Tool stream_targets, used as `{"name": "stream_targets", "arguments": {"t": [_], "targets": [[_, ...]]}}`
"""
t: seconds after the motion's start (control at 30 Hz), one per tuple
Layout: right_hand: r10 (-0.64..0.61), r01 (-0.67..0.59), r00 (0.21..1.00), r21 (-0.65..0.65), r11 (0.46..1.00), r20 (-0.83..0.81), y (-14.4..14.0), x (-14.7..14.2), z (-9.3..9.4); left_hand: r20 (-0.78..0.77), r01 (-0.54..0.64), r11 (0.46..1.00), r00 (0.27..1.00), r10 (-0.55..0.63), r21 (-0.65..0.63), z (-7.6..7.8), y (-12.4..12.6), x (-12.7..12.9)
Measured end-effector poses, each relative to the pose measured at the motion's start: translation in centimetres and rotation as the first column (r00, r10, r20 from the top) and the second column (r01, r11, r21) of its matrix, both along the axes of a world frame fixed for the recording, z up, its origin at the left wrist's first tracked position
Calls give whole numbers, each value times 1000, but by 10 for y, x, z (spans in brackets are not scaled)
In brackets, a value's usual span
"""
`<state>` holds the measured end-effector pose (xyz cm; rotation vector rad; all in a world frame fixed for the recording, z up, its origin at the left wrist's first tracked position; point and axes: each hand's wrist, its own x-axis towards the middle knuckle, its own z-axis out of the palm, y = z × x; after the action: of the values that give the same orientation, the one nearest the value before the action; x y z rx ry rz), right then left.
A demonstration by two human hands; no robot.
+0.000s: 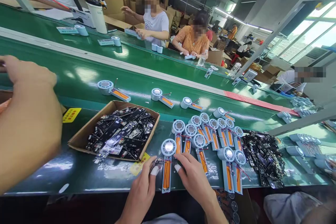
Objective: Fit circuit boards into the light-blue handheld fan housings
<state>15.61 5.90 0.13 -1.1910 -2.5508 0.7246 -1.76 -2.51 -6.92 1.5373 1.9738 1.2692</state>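
Just right of the brown cardboard box of black circuit boards (115, 134), the left hand (143, 189) pinched a small dark part against the pale-blue fan unit with its orange strip (167, 168) on the green counter (78, 175), the right hand (194, 180) steadied it with loosely open fingers, and a slip might have knocked the neighbouring units' thin red wires loose.
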Motion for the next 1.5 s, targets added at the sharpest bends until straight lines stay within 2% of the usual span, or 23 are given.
{"name": "stream_targets", "arguments": {"t": [0.13, 0.2, 0.27, 0.33, 0.4, 0.43, 0.47, 0.53, 0.6, 0.7, 0.77, 0.87, 0.97, 1.03, 1.17, 1.27, 1.37, 1.5], "targets": [[63, -62, 998, -33, 998, 22, 0, -2, 9, 20, -3, 1000, 1000, 3, -11, 6, 2, -1], [80, -83, 996, -87, 993, -37, -1, -3, 7, 25, 12, 1000, 1000, -12, -15, 9, 2, -2], [15, -45, 986, -179, 983, -164, -1, -5, 1, 24, 42, 999, 999, -42, 3, 12, 3, -4], [-96, -24, 942, -350, 937, -322, 0, -7, -8, 25, 78, 996, 997, -78, 34, 16, 3, -5], [-174, -93, 881, -521, 848, -441, 4, -8, -14, 44, 97, 994, 994, -99, 52, 18, 3, -6], [-183, -143, 857, -564, 813, -482, 6, -8, -15, 60, 102, 994, 993, -105, 50, 19, 3, -6], [-168, -179, 847, -567, 804, -505, 8, -9, -15, 78, 107, 993, 991, -110, 40, 20, 3, -7], [-88, -174, 865, -460, 871, -494, 11, -9, -11, 123, 108, 994, 986, -109, 12, 21, 2, -8], [18, -143, 900, -256, 956, -435, 13, -11, -6, 178, 105, 994, 979, -99, -24, 23, 2, -9], [103, -121, 918, -24, 992, -382, 14, -17, -2, 272, 106, 992, 959, -84, -70, 27, 1, -9], [105, -117, 901, -2, 993, -421, 14, -23, -3, 321, 121, 989, 943, -88, -83, 31, 2, -9], [49, -96, 863, -68, 993, -502, 12, -33, -5, 359, 124, 988, 930, -82, -95, 35, 3, -7], [-25, -21, 864, -85, 996, -503, 8, -39, -7, 391, 103, 989, 919, -52, -110, 35, 3, -5], [-22, -7, 873, -56, 998, -488, 7, -41, -9, 442, 89, 988, 897, -24, -127, 34, 3, -4], [53, -22, 893, 74, 997, -446, 8, -41, -16, 537, 81, 986, 844, 10, -146, 29, 2, -4], [125, -47, 923, 216, 975, -363, 9, -40, -20, 572, 84, 986, 820, 14, -144, 27, 3, -3], [171, -87, 959, 337, 937, -226, 9, -40, -19, 578, 48, 988, 815, 44, -144, 25, 4, -2], [218, -174, 974, 419, 891, -59, 10, -40, -11, 542, 24, 988, 838, 61, -149, 24, 3, -1]]}}
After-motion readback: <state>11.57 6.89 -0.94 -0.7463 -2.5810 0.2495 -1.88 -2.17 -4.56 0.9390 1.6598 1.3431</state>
